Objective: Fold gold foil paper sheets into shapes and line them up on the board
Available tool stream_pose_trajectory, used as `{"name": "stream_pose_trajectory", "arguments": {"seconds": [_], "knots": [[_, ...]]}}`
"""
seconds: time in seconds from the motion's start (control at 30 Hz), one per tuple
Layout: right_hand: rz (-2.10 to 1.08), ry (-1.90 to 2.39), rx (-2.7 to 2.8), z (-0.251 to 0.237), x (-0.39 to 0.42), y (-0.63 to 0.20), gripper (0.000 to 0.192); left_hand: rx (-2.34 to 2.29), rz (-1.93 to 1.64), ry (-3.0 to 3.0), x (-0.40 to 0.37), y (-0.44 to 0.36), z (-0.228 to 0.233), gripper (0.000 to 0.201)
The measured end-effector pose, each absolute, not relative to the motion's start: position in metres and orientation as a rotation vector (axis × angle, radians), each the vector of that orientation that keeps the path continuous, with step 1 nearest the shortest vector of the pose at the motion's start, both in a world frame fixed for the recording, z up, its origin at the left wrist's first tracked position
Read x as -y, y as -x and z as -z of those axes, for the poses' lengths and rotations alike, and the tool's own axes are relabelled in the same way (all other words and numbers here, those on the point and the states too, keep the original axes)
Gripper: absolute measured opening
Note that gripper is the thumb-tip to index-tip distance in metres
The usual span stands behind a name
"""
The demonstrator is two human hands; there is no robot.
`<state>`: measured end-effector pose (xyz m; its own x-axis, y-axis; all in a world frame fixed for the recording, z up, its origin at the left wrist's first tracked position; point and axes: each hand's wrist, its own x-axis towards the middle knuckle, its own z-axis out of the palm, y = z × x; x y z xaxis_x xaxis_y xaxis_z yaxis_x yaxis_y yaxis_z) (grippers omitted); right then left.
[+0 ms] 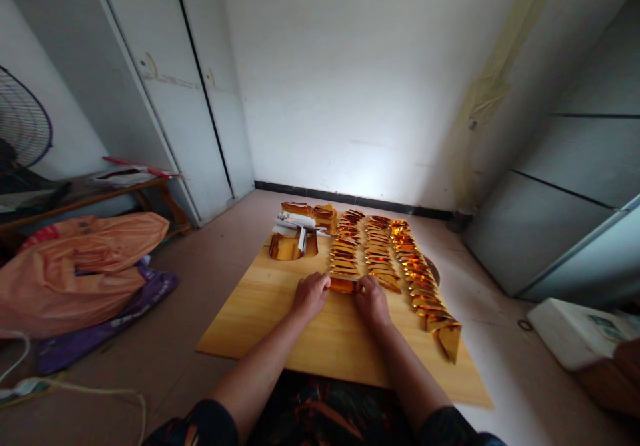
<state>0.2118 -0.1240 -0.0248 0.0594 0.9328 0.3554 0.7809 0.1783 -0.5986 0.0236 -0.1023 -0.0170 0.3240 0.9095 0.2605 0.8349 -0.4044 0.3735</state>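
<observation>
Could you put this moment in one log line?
left hand: holds shiny gold foil piece, left end | right hand: its right end | beneath: flat light-brown wooden board

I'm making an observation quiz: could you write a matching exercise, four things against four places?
1. Foil sheet
2. Fan
3. Purple bag
4. Folded pieces

A. On the floor
B. In rows on the board
C. At the picture's left edge, above the floor
D. Between left hand and right hand

Pairs: 1-D, 2-C, 3-A, 4-B
</observation>
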Motion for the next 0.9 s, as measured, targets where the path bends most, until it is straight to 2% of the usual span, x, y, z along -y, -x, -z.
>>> {"name": "stream_pose_trajectory", "arguments": {"seconds": [0.27, 0.43, 0.67, 0.8, 0.9], "knots": [[-0.199, 1.711, 1.868, 0.018, 0.133, -0.207, 0.016, -1.589, -0.651, -2.387, 0.101, -0.022, 0.02, 0.022], [-0.316, 1.713, 1.904, 0.014, 0.134, -0.215, 0.015, -1.602, -0.685, -2.367, 0.101, -0.024, 0.019, 0.013], [-0.425, 1.698, 1.973, 0.018, 0.122, -0.227, 0.018, -1.574, -0.729, -2.337, 0.098, -0.022, 0.022, 0.018], [-0.345, 1.729, 1.981, 0.016, 0.125, -0.226, 0.018, -1.566, -0.672, -2.414, 0.1, -0.021, 0.019, 0.019], [-0.224, 1.77, 2.025, 0.014, 0.132, -0.223, 0.025, -1.547, -0.619, -2.471, 0.101, -0.021, 0.017, 0.019]]}}
